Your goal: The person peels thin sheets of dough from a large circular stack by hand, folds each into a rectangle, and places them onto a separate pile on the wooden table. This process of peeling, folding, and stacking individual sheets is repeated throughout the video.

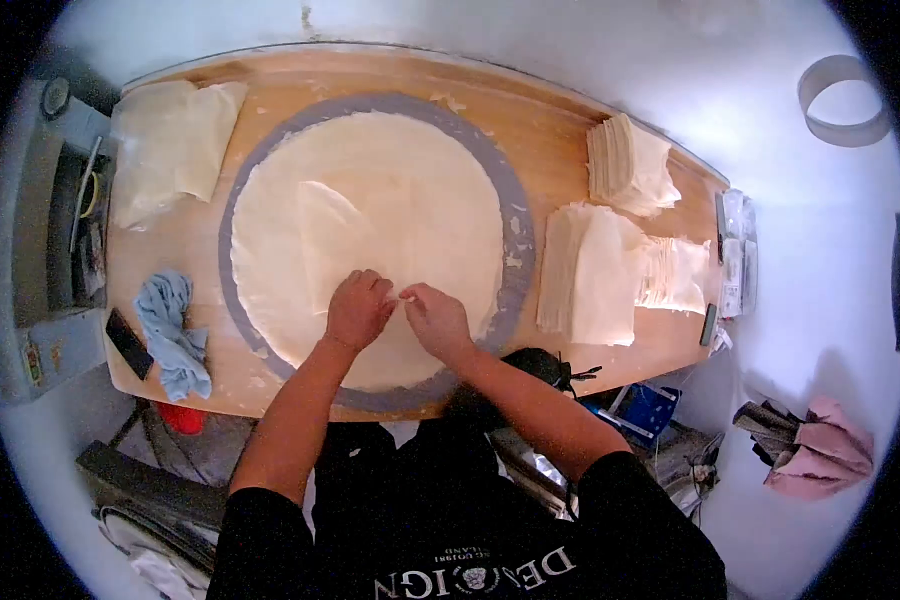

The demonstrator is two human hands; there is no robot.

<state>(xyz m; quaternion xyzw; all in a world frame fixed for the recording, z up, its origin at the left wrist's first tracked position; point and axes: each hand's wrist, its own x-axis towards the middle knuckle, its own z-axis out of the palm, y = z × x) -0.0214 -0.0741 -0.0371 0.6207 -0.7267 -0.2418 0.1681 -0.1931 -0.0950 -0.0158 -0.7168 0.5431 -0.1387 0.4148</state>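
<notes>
A wide round of thin, pale dough sheet (440, 190) lies on a grey round mat (232, 270) in the middle of the table. A folded flap of sheet (332, 225) shows on its left half. My left hand (358, 310) is over the lower middle of the round, fingers curled and pinched at the sheet's surface. Close beside it, my right hand (437, 318) pinches with thumb and forefinger. The fingertips nearly meet over a thin bit of sheet, whose edge is hard to make out.
Folded sheets stand in stacks (595, 275) at the right, with another stack (630, 165) behind. Sheets in plastic (165, 150) lie at the back left. A blue cloth (170, 330) and a black phone (128, 343) lie front left. A raised board edges the back.
</notes>
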